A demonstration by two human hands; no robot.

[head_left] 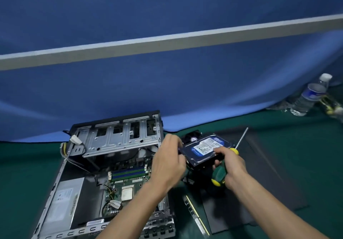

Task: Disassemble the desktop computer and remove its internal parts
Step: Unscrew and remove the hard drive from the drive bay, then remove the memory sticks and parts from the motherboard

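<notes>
The open desktop case point(55, 186) lies on the green mat, its metal drive cage point(118, 136) tilted up at the back. Inside I see the motherboard point(126, 181) with RAM sticks and the grey power supply point(63, 205). A hard drive point(206, 148) with a blue and white label is held in the air to the right of the case. My left hand point(168, 162) grips its left end. My right hand point(230, 166) holds its right side together with a green and yellow screwdriver point(220, 175), whose shaft points up and right.
The black side panel point(259, 179) lies on the mat under my hands. A RAM stick point(196, 218) rests beside it, and a black fan point(192, 136) sits behind the drive. A water bottle point(310, 95) stands at the far right against the blue partition point(167, 82).
</notes>
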